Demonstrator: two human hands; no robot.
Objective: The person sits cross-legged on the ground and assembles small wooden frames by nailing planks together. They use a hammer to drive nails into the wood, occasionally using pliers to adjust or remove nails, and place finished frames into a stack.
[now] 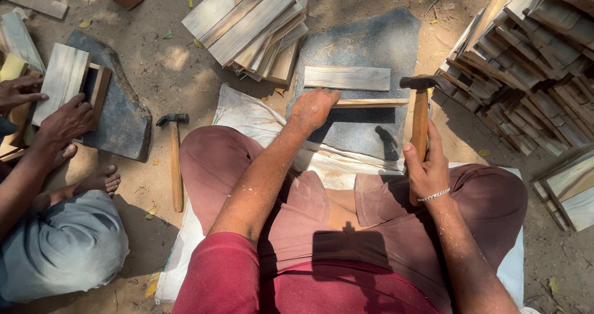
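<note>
Thin wooden strip lying crosswise, pinned at its near end under left hand; right hand clamped on hammer, head just beyond strip's far end.

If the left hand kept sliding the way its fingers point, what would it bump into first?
Probably the flat grey wooden board lying just beyond the thin pale wooden strip that the left hand presses on the dark stone slab; depth is hard to judge.
</note>
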